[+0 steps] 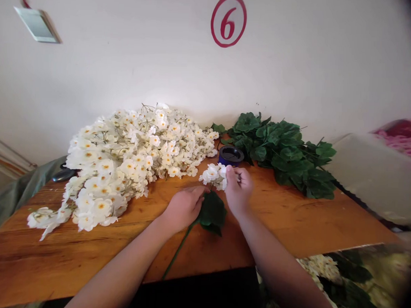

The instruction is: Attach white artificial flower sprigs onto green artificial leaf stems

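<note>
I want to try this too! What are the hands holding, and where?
The fingers of the right hand pinch the edge of the white flower cluster. The left hand lies against the green leaf, grip unclear.

Artificial flower spray, single piece: thin green stalk running to 7 o'clock, tip over table edge; dark green fabric leaf at mid-stem, partly covered; small white blossom cluster at 12 o'clock from leaf, petals fresh, uncrushed.

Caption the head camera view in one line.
Right hand holds a white artificial blossom cluster, left hand touches a dark green leaf on a wooden table.
</note>
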{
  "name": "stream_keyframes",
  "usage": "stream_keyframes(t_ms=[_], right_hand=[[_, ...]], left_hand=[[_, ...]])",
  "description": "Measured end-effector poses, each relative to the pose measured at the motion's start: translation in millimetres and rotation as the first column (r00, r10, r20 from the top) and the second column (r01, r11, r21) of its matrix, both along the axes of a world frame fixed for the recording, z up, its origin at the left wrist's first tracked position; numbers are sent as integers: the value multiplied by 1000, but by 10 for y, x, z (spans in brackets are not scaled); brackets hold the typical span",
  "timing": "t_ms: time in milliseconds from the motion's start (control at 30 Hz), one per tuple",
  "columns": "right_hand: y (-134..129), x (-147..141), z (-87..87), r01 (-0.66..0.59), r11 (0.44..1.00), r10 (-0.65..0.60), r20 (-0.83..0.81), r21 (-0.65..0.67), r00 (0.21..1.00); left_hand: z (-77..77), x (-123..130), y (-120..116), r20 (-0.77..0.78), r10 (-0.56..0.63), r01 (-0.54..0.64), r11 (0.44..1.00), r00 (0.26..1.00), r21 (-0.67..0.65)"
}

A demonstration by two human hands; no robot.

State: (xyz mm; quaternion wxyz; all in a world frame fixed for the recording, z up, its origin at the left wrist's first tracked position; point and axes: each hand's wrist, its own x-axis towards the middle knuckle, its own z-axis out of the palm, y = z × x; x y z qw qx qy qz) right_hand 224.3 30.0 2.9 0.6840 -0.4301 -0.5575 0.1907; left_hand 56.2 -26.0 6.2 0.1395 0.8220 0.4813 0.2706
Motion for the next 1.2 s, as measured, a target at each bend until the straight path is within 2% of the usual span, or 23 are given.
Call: stream_keyframes(t_ms=[100,167,267,333,433,567,700,767,933,1200], right_hand=[[68,129,189,85,996,-86,-10,-39,996],[121,244,327,129,992,-129,72,2,989],[239,442,540,130,987,-152,273,97,950],[371,574,679,96,984,-156,448,153,880],[684,742,857,48,978,-172,663,201,728],[1235,863,983,37,991,-129,848,128,515],[1683,824,953,27,999,10,960,-18,281],[1813,762,894,9,998,53,976,-56,209],[1925,640,715,9,997,80,986,-83,145],[1900,643,497,83,994,54,991,-65,124]], left_hand=[[46,39,8,-186,-28,47,994,982,101],[32,78,14,-270,-19,62,986,963,152],[-81,112,27,-268,-4,53,983,963,177],[-182,107,35,-213,-25,64,982,977,180],[-288,79,41,-120,-10,34,980,993,196],[-303,56,32,-77,95,-79,978,992,193],[-255,67,21,-163,163,-133,975,973,178],[-239,76,23,-197,200,-169,972,960,163],[-253,81,47,-215,225,-191,967,950,169],[-277,56,58,-223,209,-174,970,952,169]])
